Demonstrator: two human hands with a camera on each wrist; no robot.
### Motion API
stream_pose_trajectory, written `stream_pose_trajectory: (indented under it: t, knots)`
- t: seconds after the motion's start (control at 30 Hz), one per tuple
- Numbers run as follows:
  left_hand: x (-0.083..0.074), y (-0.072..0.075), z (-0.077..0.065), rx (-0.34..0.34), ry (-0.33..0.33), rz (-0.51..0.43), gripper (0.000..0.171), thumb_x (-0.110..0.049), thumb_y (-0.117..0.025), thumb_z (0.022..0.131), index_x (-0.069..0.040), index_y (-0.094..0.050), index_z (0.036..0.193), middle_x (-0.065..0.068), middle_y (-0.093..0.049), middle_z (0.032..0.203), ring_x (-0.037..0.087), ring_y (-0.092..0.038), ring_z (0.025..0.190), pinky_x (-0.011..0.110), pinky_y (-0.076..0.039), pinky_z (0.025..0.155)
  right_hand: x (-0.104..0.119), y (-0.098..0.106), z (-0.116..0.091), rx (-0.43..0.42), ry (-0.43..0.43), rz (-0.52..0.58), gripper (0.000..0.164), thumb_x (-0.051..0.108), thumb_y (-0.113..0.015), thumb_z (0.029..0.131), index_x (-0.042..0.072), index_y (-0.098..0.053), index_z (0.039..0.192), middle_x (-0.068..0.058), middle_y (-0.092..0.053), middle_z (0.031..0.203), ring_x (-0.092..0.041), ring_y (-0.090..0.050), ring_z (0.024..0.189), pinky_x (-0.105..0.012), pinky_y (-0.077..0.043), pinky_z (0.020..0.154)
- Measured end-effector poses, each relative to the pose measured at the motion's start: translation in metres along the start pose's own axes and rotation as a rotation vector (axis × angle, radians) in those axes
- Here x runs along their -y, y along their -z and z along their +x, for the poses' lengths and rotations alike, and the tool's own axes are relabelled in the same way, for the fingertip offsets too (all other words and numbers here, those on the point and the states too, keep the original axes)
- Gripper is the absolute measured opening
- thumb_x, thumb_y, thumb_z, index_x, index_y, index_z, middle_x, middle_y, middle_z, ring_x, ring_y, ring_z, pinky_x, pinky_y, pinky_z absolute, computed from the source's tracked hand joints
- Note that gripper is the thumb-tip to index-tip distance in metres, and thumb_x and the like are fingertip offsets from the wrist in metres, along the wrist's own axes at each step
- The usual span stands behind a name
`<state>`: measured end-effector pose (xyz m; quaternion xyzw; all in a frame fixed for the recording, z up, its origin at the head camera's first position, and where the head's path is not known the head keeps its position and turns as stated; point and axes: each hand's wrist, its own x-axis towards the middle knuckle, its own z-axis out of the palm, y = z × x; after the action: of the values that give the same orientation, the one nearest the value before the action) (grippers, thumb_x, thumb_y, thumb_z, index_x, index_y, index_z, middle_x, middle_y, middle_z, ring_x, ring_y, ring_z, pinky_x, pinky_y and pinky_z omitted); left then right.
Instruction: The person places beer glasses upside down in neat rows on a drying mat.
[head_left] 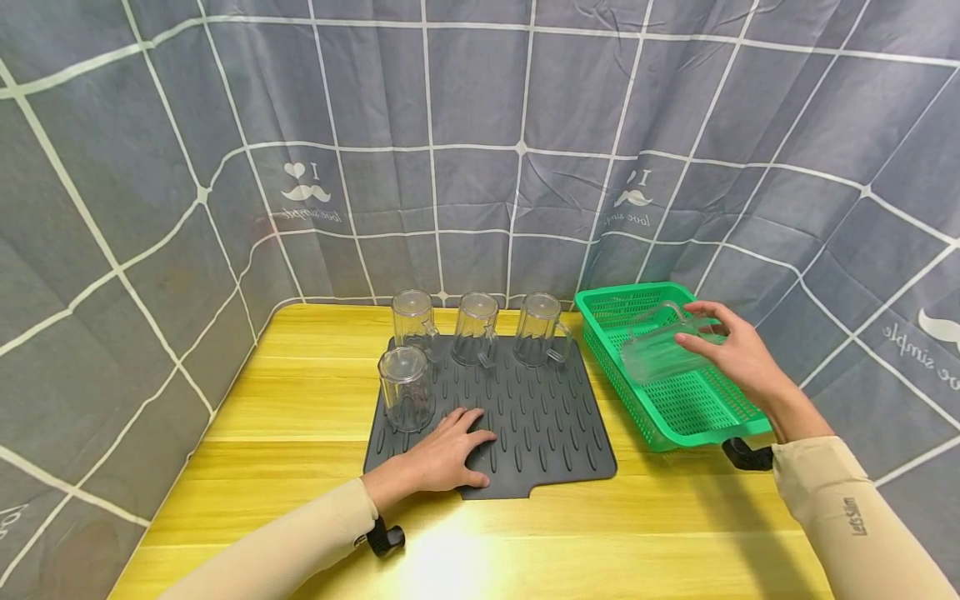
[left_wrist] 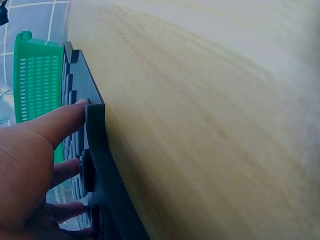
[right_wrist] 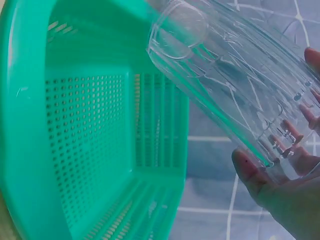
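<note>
My right hand [head_left: 738,354] grips a clear glass mug [head_left: 660,352] by its open end, thumb on one side and fingers on the other. The mug is tilted on its side over the green basket [head_left: 637,408], its base pointing left. In the right wrist view, the ridged glass mug [right_wrist: 220,65] overlaps the basket's edge. My left hand [head_left: 446,454] rests with fingers spread on the dark drying mat [head_left: 540,433], near its front edge. Four-sided ridges mark this mat, and clear mugs stand upside down on it: three along the back and one mug [head_left: 407,387] front left.
The mat lies on a yellow wood-grain table [head_left: 300,417], left of the basket. A grey checked curtain [head_left: 480,100] closes off the back and sides. The back-row mug [head_left: 538,329] nearest the basket has its handle toward it.
</note>
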<state>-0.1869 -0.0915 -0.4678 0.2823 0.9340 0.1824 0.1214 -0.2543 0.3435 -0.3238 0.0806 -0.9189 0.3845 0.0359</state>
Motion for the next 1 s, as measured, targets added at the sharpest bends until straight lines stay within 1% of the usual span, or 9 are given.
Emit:
stream_pose_trajectory:
  t: [0.13, 0.23, 0.43, 0.57, 0.7, 0.73, 0.8, 0.93, 1.0]
  knots:
    - [0.0, 0.0, 0.001, 0.006, 0.004, 0.007, 0.066, -0.048, -0.075, 0.089, -0.021, -0.055, 0.145, 0.014, -0.027, 0.164, 0.039, -0.024, 0.151, 0.058, -0.028, 0.118, 0.007, -0.003, -0.001, -0.005, -0.014, 0.025, 0.064, 0.042, -0.067, 0.097, 0.016, -0.043, 0.151, -0.014, -0.042, 0.148, -0.022, -0.043, 0.122, -0.033, -0.045, 0.081]
    - [0.0, 0.0, 0.002, 0.005, 0.007, 0.018, 0.067, -0.049, -0.075, 0.088, -0.021, -0.055, 0.146, 0.014, -0.027, 0.164, 0.039, -0.024, 0.151, 0.058, -0.029, 0.118, 0.012, -0.007, -0.003, -0.008, -0.022, 0.055, 0.063, 0.042, -0.066, 0.097, 0.019, -0.044, 0.151, -0.011, -0.04, 0.151, -0.02, -0.043, 0.122, -0.033, -0.045, 0.083]
    - [0.0, -0.001, 0.004, -0.003, 0.016, 0.04, 0.069, -0.051, -0.075, 0.087, -0.024, -0.054, 0.147, 0.012, -0.027, 0.164, 0.038, -0.025, 0.151, 0.057, -0.03, 0.118, 0.022, -0.017, -0.005, 0.007, -0.012, 0.138, 0.061, 0.04, -0.065, 0.098, 0.019, -0.043, 0.151, -0.012, -0.035, 0.154, -0.026, -0.041, 0.129, -0.032, -0.045, 0.086]
    - [0.0, 0.0, 0.004, -0.011, 0.019, 0.044, 0.069, -0.051, -0.076, 0.087, -0.024, -0.054, 0.147, 0.013, -0.028, 0.163, 0.038, -0.025, 0.15, 0.057, -0.031, 0.118, 0.027, -0.024, -0.007, 0.037, -0.022, 0.202, 0.061, 0.042, -0.063, 0.099, 0.022, -0.041, 0.152, -0.009, -0.035, 0.155, -0.026, -0.038, 0.133, -0.039, -0.044, 0.09]
    - [-0.001, 0.001, 0.004, -0.016, 0.019, 0.045, 0.07, -0.051, -0.075, 0.087, -0.023, -0.053, 0.147, 0.014, -0.029, 0.163, 0.038, -0.026, 0.15, 0.057, -0.032, 0.116, 0.028, -0.031, -0.009, 0.062, -0.023, 0.289, 0.061, 0.039, -0.063, 0.099, 0.02, -0.039, 0.152, -0.007, -0.031, 0.159, -0.029, -0.033, 0.138, -0.046, -0.04, 0.097]
    - [-0.001, 0.002, 0.003, -0.019, 0.019, 0.044, 0.07, -0.051, -0.075, 0.087, -0.023, -0.053, 0.147, 0.014, -0.029, 0.163, 0.038, -0.026, 0.15, 0.057, -0.033, 0.116, 0.028, -0.034, -0.009, 0.063, -0.022, 0.311, 0.06, 0.038, -0.064, 0.099, 0.019, -0.04, 0.152, -0.006, -0.031, 0.159, -0.029, -0.033, 0.138, -0.046, -0.04, 0.098]
    - [-0.002, 0.003, 0.003, -0.024, 0.019, 0.035, 0.07, -0.051, -0.075, 0.087, -0.022, -0.053, 0.147, 0.014, -0.03, 0.162, 0.038, -0.027, 0.15, 0.057, -0.035, 0.114, 0.029, -0.039, -0.009, 0.065, -0.018, 0.355, 0.058, 0.035, -0.064, 0.1, 0.018, -0.04, 0.15, -0.003, -0.031, 0.159, -0.027, -0.032, 0.138, -0.04, -0.041, 0.099]
    - [-0.003, 0.006, 0.001, -0.037, 0.02, -0.005, 0.069, -0.048, -0.075, 0.088, -0.02, -0.053, 0.147, 0.015, -0.03, 0.162, 0.039, -0.026, 0.15, 0.058, -0.038, 0.112, 0.03, -0.049, -0.01, 0.059, 0.002, 0.415, 0.056, 0.032, -0.064, 0.1, 0.015, -0.042, 0.149, -0.003, -0.035, 0.155, -0.02, -0.036, 0.133, -0.025, -0.047, 0.093]
    - [-0.003, 0.006, 0.001, -0.041, 0.018, -0.024, 0.068, -0.047, -0.075, 0.089, -0.019, -0.053, 0.147, 0.016, -0.03, 0.162, 0.04, -0.026, 0.15, 0.058, -0.038, 0.112, 0.031, -0.055, -0.011, 0.063, 0.005, 0.437, 0.055, 0.031, -0.064, 0.1, 0.015, -0.043, 0.148, -0.004, -0.035, 0.155, -0.02, -0.035, 0.133, -0.022, -0.048, 0.091]
